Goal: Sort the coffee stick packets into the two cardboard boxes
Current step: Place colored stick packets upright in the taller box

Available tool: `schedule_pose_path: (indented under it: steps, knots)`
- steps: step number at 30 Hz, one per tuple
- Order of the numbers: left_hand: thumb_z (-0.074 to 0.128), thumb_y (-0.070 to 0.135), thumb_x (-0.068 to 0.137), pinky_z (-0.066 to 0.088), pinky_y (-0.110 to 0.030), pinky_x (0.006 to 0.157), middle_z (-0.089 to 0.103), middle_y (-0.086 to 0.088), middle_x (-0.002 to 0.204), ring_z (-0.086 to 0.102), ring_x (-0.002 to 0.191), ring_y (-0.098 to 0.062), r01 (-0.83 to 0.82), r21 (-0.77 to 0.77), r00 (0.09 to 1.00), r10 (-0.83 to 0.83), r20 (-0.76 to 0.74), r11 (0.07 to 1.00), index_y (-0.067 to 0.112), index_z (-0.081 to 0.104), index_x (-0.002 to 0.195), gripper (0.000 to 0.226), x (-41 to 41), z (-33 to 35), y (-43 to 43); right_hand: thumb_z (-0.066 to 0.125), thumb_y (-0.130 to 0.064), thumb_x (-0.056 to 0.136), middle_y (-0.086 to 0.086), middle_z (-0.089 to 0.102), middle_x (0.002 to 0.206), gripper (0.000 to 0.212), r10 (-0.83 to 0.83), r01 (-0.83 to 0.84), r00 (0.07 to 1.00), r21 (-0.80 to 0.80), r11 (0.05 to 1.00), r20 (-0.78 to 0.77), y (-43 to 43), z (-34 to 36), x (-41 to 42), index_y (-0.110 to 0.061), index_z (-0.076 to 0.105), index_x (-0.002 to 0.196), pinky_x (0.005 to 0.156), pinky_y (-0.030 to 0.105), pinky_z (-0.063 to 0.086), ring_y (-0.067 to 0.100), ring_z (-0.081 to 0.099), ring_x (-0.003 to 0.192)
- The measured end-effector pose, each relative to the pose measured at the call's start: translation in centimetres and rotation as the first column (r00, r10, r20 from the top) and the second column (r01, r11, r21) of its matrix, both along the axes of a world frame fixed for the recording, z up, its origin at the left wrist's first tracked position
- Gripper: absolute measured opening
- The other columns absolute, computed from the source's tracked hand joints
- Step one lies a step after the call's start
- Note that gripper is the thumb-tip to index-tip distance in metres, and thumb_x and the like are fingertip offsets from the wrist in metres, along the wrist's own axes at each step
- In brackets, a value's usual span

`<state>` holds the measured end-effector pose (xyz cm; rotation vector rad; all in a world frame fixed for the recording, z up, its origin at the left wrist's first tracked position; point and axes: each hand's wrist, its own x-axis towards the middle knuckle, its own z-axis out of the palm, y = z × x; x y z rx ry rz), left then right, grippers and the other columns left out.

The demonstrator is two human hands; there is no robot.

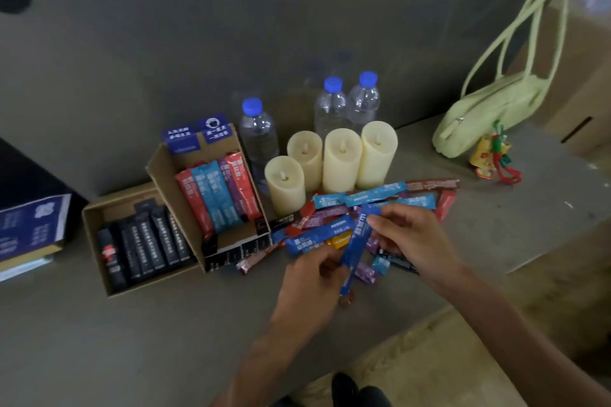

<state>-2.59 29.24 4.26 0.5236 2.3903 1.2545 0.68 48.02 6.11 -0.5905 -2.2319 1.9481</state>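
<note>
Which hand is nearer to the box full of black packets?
Left. The left hand is to the right of the box of black packets, past the second box; the right hand is farther right, over the loose pile. Both pinch one dark blue packet.

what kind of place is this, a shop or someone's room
Probably a storeroom or makeshift work corner, not certain: a plain grey ledge against a bare wall, a big cardboard carton at right, a green handbag beside it.

Prob. storeroom: bare concrete ledge [132, 340], grey wall [198, 26], big carton [578, 92] at rt.
</note>
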Motion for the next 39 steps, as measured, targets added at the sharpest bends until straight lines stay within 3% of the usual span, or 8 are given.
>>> schedule_pose_path:
  steps: [6, 9, 12, 18, 22, 31, 35, 39]
  knots:
    - [0.066, 0.018, 0.090, 0.044, -0.020, 0.069, 0.068, 0.014, 0.081, 0.062, 0.076, 0.000, -0.457, 0.099, 0.871, 0.468, -0.151, 0.884, 0.025, 0.065, 0.088, 0.007, -3.7, 1.2, -6.3, 0.070, -0.017, 0.091, -0.003, 0.075, 0.079, 0.005, 0.208, -0.213, 0.976, 0.068, 0.975, 0.068, -4.8, -0.4, -4.6, -0.020, 0.072, 0.095, 0.060, 0.022, 0.054, 0.010, 0.066, 0.061]
    - [0.065, 0.018, 0.091, 0.044, -0.025, 0.071, 0.068, 0.007, 0.084, 0.064, 0.081, -0.013, -0.575, 0.036, 0.806, 0.574, -0.141, 0.817, 0.017, 0.066, 0.092, 0.002, -6.6, 1.0, -8.2, 0.072, -0.021, 0.090, 0.003, 0.075, 0.089, 0.017, 0.272, -0.279, 0.956, 0.055, 0.959, 0.111, -7.5, -2.1, -6.5, -0.014, 0.070, 0.105, 0.064, 0.021, 0.054, 0.012, 0.071, 0.069]
    - [0.066, 0.019, 0.090, 0.048, -0.030, 0.075, 0.069, 0.000, 0.088, 0.065, 0.086, -0.022, -0.592, -0.045, 0.803, 0.585, -0.112, 0.804, 0.015, 0.065, 0.092, 0.005, -9.1, -0.1, -8.2, 0.072, -0.030, 0.088, 0.000, 0.075, 0.090, 0.028, 0.307, -0.326, 0.940, 0.125, 0.937, 0.149, -9.7, -3.5, -8.1, -0.015, 0.070, 0.112, 0.069, 0.022, 0.054, 0.007, 0.071, 0.078]
    - [0.060, 0.021, 0.094, 0.043, -0.030, 0.074, 0.069, -0.003, 0.101, 0.061, 0.088, -0.024, -0.620, -0.115, 0.784, 0.612, -0.103, 0.776, 0.017, 0.064, 0.105, 0.012, -11.1, -0.7, -6.3, 0.066, -0.029, 0.091, 0.001, 0.076, 0.078, 0.013, 0.335, -0.361, 0.929, 0.183, 0.914, 0.159, -11.0, -5.3, -9.1, -0.018, 0.071, 0.093, 0.077, 0.042, 0.060, 0.012, 0.073, 0.071]
    - [0.061, 0.019, 0.093, 0.055, -0.042, 0.080, 0.068, -0.006, 0.103, 0.065, 0.094, -0.030, -0.635, -0.089, 0.772, 0.626, -0.111, 0.768, 0.019, 0.058, 0.107, 0.015, -11.7, -1.5, -5.6, 0.066, -0.023, 0.093, 0.002, 0.076, 0.087, 0.011, 0.330, -0.360, 0.927, 0.177, 0.916, 0.179, -10.7, -5.8, -9.4, -0.016, 0.071, 0.100, 0.078, 0.041, 0.061, 0.013, 0.074, 0.069]
    - [0.062, 0.014, 0.093, 0.059, -0.041, 0.075, 0.064, -0.008, 0.108, 0.067, 0.094, -0.027, -0.621, -0.085, 0.768, 0.583, -0.264, 0.779, 0.013, 0.048, 0.114, 0.025, -12.0, -2.4, -5.6, 0.064, -0.023, 0.094, 0.000, 0.074, 0.091, 0.010, 0.344, -0.383, 0.912, 0.162, 0.910, 0.222, -10.8, -5.7, -9.6, -0.019, 0.068, 0.102, 0.075, 0.029, 0.058, 0.011, 0.074, 0.069]
    - [0.058, 0.009, 0.092, 0.052, -0.038, 0.066, 0.059, -0.008, 0.108, 0.066, 0.088, -0.031, -0.509, -0.213, 0.819, 0.393, -0.418, 0.834, 0.010, 0.053, 0.106, 0.015, -11.8, -2.7, -5.5, 0.064, -0.023, 0.094, 0.001, 0.074, 0.089, 0.010, 0.349, -0.392, 0.909, 0.178, 0.903, 0.227, -10.7, -5.4, -9.7, -0.019, 0.068, 0.102, 0.073, 0.023, 0.054, 0.009, 0.073, 0.070]
    - [0.055, 0.003, 0.091, 0.055, -0.043, 0.071, 0.057, -0.009, 0.115, 0.066, 0.092, -0.032, -0.452, -0.362, 0.855, 0.281, -0.435, 0.815, 0.012, 0.051, 0.117, 0.028, -12.0, -3.0, -5.7, 0.063, -0.024, 0.094, -0.001, 0.074, 0.090, 0.012, 0.356, -0.400, 0.906, 0.189, 0.897, 0.229, -10.8, -5.2, -9.6, -0.018, 0.067, 0.104, 0.077, 0.027, 0.056, 0.008, 0.073, 0.070]
